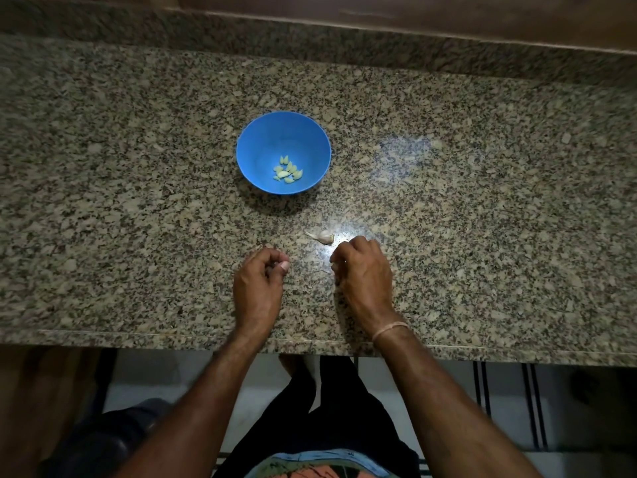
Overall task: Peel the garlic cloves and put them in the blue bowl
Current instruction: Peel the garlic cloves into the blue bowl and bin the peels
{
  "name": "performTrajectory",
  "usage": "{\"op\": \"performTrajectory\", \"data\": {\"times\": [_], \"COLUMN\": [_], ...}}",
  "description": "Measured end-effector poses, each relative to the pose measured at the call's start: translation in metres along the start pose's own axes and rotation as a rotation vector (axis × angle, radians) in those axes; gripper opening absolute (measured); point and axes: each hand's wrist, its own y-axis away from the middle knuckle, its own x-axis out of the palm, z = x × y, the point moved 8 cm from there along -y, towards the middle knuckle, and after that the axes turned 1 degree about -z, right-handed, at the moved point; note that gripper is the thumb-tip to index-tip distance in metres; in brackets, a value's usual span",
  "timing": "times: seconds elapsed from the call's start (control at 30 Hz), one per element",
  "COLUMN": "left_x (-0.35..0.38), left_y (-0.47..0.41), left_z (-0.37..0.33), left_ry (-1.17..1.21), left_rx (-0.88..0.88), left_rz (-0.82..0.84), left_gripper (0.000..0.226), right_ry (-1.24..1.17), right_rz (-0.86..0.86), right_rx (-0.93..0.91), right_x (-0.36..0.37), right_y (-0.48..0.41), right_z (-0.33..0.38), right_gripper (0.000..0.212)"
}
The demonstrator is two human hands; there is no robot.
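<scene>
A blue bowl (pixel 310 132) stands at the middle of the granite counter with several peeled, pale yellow garlic cloves (pixel 287 170) in its bottom. One unpeeled clove (pixel 321 236) lies on the counter in front of the bowl, just beyond my right hand. My left hand (pixel 260 282) rests on the counter with its fingers curled and the thumb against them; nothing shows in it. My right hand (pixel 362 270) is curled knuckles-up beside the clove, its fingertips hidden. A pale sliver of skin (pixel 326 271) lies by those fingertips.
The granite counter (pixel 482 201) runs wide to both sides, with a raised granite ledge (pixel 310 36) at the back. Its front edge is just under my wrists. A bright light reflection sits near the loose clove.
</scene>
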Motion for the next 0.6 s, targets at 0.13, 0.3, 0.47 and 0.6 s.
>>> {"op": "performTrajectory", "data": {"times": [0.13, 0.3, 0.47, 0.6], "left_x": [-0.006, -0.017, -0.021, -0.019], "left_y": [0.004, 0.011, 0.013, 0.013], "left_z": [0.001, 0.013, 0.017, 0.018], "left_ry": [0.032, 0.006, 0.004, -0.037], "left_rx": [-0.001, -0.025, -0.032, -0.016], "left_rz": [-0.025, -0.051, -0.068, -0.077], "left_gripper": [0.015, 0.012, 0.011, 0.008], "right_ry": [-0.052, -0.104, -0.363, -0.309], "right_rz": [-0.026, 0.015, -0.036, 0.006], "right_rx": [-0.04, -0.119, -0.023, 0.199], "right_x": [0.001, 0.019, -0.005, -0.028], "right_y": [-0.003, -0.023, -0.011, 0.027], "right_z": [0.017, 0.06, 0.027, -0.039], "right_gripper": [0.011, 0.008, 0.024, 0.051]}}
